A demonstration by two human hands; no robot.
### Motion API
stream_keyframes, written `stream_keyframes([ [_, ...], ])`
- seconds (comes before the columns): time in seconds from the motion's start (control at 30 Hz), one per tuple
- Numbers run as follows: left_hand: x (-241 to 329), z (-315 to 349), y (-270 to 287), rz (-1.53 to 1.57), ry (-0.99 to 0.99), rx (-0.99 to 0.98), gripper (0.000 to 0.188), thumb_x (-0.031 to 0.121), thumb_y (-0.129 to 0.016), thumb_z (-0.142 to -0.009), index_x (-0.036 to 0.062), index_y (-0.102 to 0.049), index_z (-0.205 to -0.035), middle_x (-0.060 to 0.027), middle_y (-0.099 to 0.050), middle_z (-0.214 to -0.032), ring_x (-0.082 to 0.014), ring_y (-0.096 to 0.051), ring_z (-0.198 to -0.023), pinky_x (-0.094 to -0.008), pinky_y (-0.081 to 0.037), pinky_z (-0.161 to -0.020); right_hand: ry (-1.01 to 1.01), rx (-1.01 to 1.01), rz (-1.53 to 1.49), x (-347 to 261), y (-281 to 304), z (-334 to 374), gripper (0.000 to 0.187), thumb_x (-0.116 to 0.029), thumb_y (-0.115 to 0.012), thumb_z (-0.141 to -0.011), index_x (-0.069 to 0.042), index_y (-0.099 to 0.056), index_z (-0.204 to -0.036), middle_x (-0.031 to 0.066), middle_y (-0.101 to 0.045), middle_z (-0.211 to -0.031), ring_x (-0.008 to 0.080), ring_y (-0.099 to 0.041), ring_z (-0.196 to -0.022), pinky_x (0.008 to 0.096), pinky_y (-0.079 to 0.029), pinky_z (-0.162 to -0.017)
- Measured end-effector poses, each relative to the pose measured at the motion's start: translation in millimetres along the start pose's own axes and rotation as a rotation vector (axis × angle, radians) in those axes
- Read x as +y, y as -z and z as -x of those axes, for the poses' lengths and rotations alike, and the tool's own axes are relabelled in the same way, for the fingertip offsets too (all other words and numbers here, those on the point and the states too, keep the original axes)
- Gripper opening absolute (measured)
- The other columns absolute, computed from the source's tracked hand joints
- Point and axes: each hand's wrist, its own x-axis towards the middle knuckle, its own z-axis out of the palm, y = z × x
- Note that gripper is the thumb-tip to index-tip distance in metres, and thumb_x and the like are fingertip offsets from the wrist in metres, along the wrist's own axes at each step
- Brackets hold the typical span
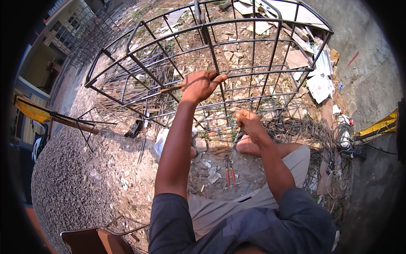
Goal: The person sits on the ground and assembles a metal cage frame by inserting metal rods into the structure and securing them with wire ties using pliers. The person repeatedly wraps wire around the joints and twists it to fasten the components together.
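A cage of dark steel reinforcing bars (237, 20) stands in front of me, its bars crossing in a grid. My left hand (200, 86) is closed at one of its upright bars, around a brown rod (171, 89) whose end sticks out left of the wrist. A thin curved rod (227, 61) rises beside that hand's fingertips. Lower and to the right, my right hand (250, 125) has its fingers pinched together near a lower bar; what lies in them is hidden. Pincers with red handles (229, 171) lie on the ground between my legs.
Loose steel rods (139, 76) lie behind the cage at left, with more bundled rods (292, 131) at right. A gravel heap (72, 182) spreads at left. Boards and sheets (319, 84) lean near the concrete wall (359, 55). A brown chair (99, 239) is at lower left.
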Motion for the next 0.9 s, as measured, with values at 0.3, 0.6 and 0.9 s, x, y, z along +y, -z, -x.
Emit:
stream_keyframes([
  [0.3, 7, 10, -8, -0.006, -0.074, 0.062, 0.067, 0.077, -0.047, -0.096, 0.0144, -0.071, -0.09, -0.0182, -0.072, -0.081, -0.0407, -0.071, -0.081, -0.0552, -0.051, -0.068, 0.235, 0.309, -0.229, -2, -19, -14, 0.039, -0.046, -0.047, -0.111, -0.009, -0.055, -0.12, -0.0024, -0.049, -0.071, 0.005, -0.035, -0.05, 0.0226, -0.026, -0.043],
  [0.6, 41, 20, -31, 0.056, -0.131, 0.146, 0.061, 0.073, -0.05, -0.098, 0.0151, -0.068, -0.088, -0.0135, -0.071, -0.078, -0.0374, -0.07, -0.078, -0.0493, -0.051, -0.064, 0.263, 0.444, -0.382, 27, -7, -49, 0.029, -0.035, -0.053, -0.111, -0.009, -0.063, -0.118, -0.006, -0.049, -0.078, 0.004, -0.038, -0.056, 0.0228, -0.027, -0.045],
  [0.9, 28, 10, -20, -0.029, -0.121, 0.114, 0.06, 0.073, -0.051, -0.097, 0.0153, -0.069, -0.089, -0.0135, -0.071, -0.079, -0.0369, -0.07, -0.077, -0.0492, -0.051, -0.062, 0.236, 0.359, -0.425, -9, -12, -46, 0.027, -0.013, -0.052, -0.104, -0.009, -0.063, -0.128, -0.0018, -0.06, -0.082, 0.0054, -0.045, -0.056, 0.021, -0.031, -0.044],
])
